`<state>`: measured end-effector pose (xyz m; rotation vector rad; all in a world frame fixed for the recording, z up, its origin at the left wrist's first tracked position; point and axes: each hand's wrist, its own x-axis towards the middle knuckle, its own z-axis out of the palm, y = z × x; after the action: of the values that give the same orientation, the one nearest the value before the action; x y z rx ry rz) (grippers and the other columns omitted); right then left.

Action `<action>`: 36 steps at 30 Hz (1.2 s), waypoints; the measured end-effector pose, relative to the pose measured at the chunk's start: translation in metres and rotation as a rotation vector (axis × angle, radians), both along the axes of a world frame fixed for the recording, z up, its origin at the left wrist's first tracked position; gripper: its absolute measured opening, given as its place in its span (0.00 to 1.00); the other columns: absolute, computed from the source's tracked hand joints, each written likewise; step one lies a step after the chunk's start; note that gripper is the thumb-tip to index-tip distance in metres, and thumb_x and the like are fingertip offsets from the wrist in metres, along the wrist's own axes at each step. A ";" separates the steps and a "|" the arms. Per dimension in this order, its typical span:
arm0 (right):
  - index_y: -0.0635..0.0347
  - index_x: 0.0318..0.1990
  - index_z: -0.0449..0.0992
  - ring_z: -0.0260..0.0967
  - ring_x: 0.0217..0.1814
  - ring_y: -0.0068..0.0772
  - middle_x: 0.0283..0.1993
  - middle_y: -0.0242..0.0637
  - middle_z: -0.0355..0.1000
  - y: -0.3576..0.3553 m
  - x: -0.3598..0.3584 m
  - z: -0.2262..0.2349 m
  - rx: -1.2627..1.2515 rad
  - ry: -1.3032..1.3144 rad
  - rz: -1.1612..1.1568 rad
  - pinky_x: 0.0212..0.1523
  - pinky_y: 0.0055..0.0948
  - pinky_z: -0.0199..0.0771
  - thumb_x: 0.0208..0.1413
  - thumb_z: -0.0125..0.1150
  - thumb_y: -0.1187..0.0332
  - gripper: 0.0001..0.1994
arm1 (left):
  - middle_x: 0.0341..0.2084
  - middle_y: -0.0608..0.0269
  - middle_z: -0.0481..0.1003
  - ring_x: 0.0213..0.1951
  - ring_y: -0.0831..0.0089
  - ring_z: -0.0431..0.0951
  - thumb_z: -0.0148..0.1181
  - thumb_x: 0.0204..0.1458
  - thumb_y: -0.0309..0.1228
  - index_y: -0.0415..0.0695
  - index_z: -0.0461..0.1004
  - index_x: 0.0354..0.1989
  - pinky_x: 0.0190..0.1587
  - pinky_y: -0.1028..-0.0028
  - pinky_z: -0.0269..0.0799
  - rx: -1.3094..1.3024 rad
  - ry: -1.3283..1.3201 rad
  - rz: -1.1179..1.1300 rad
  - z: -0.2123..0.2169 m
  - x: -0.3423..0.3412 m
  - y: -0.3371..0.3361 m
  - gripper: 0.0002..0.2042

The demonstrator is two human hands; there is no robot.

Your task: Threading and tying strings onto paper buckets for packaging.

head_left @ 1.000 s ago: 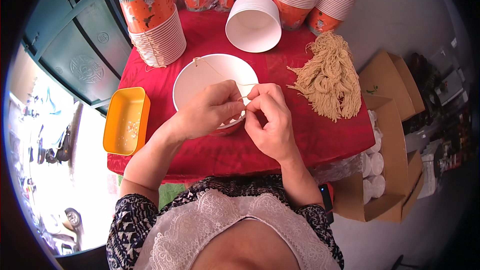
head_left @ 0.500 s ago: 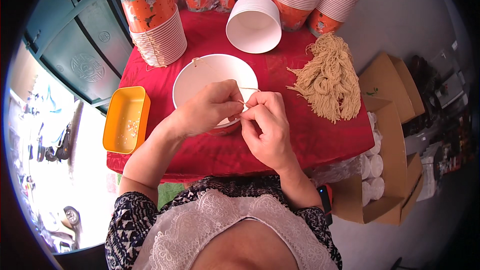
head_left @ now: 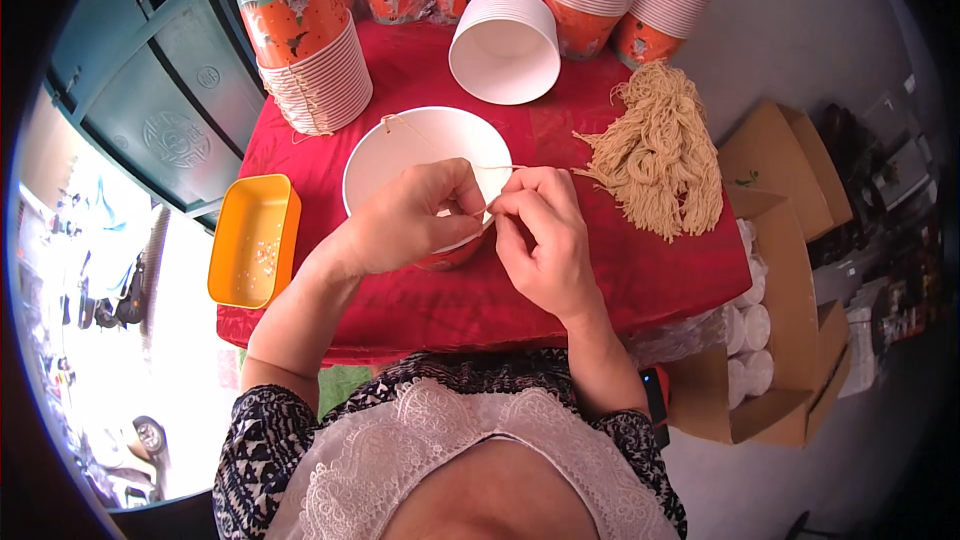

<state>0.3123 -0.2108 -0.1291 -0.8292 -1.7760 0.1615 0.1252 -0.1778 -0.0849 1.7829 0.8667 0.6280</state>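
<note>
A round white paper tub [head_left: 385,160] stands mouth up in front of me, and a thin cord hangs from a spot on its far left rim. Over the tub's near right rim, both hands work a pale tan cord [head_left: 503,168]. My left hand [head_left: 415,215] is closed in a pinch on the cord, its back partly covering the tub's opening. Close beside it, my right hand [head_left: 545,235] also pinches the cord, fingers curled, with the strand running across to the tub side. The fingertips hide any knot.
A yellow tray [head_left: 228,230] with small pale beads is at left. Stacked printed tubs [head_left: 325,90], an overturned tub [head_left: 503,60] and a bundle of tan cords [head_left: 660,155] lie on the red cloth [head_left: 420,315]. Opened cardboard boxes [head_left: 785,310] stand at right.
My right hand has moved slightly right, and its fingertips have parted a little from my left thumb. My left fingers have loosened to a wider curl. The tub stays put.
</note>
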 end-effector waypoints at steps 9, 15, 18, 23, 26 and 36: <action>0.66 0.32 0.76 0.65 0.40 0.41 0.38 0.39 0.69 0.004 -0.002 0.000 -0.011 -0.062 -0.058 0.41 0.37 0.69 0.44 0.61 0.83 0.06 | 0.27 0.62 0.72 0.29 0.74 0.74 0.59 0.47 0.15 0.38 0.69 0.32 0.34 0.76 0.71 0.495 0.029 0.104 -0.009 0.009 -0.016 0.07; 0.66 0.34 0.77 0.64 0.40 0.41 0.37 0.39 0.67 0.004 -0.004 0.000 -0.061 -0.078 -0.035 0.42 0.37 0.68 0.45 0.61 0.82 0.07 | 0.25 0.53 0.68 0.28 0.52 0.72 0.61 0.44 0.17 0.39 0.67 0.30 0.31 0.60 0.70 0.787 0.064 0.196 -0.019 0.013 -0.021 0.09; 0.65 0.37 0.78 0.64 0.40 0.41 0.37 0.39 0.67 0.004 -0.005 0.002 -0.079 -0.083 -0.015 0.42 0.37 0.67 0.46 0.60 0.82 0.09 | 0.25 0.54 0.67 0.27 0.54 0.72 0.62 0.45 0.17 0.39 0.66 0.31 0.30 0.59 0.69 0.867 0.074 0.219 -0.022 0.012 -0.021 0.10; 0.65 0.42 0.77 0.63 0.44 0.43 0.39 0.40 0.67 0.006 0.000 0.003 -0.154 -0.123 0.095 0.46 0.37 0.67 0.48 0.57 0.82 0.12 | 0.25 0.55 0.67 0.28 0.55 0.71 0.62 0.45 0.18 0.40 0.66 0.30 0.31 0.60 0.69 0.941 0.070 0.221 -0.021 0.013 -0.022 0.10; 0.65 0.39 0.76 0.63 0.45 0.43 0.40 0.41 0.66 0.008 0.004 0.008 -0.217 -0.155 0.148 0.46 0.37 0.67 0.48 0.57 0.82 0.10 | 0.25 0.55 0.67 0.28 0.55 0.71 0.62 0.45 0.18 0.40 0.66 0.30 0.31 0.60 0.69 0.929 0.068 0.221 -0.023 0.012 -0.023 0.10; 0.67 0.33 0.71 0.67 0.43 0.41 0.39 0.41 0.67 0.003 0.001 0.004 -0.232 0.002 0.159 0.44 0.33 0.69 0.49 0.59 0.83 0.06 | 0.26 0.55 0.70 0.27 0.59 0.74 0.62 0.46 0.17 0.38 0.67 0.29 0.30 0.66 0.70 0.674 -0.030 0.205 -0.017 0.006 -0.023 0.08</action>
<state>0.3131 -0.2078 -0.1253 -0.8499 -1.8434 0.4800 0.1311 -0.2007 -0.1023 2.2827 0.8842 1.1810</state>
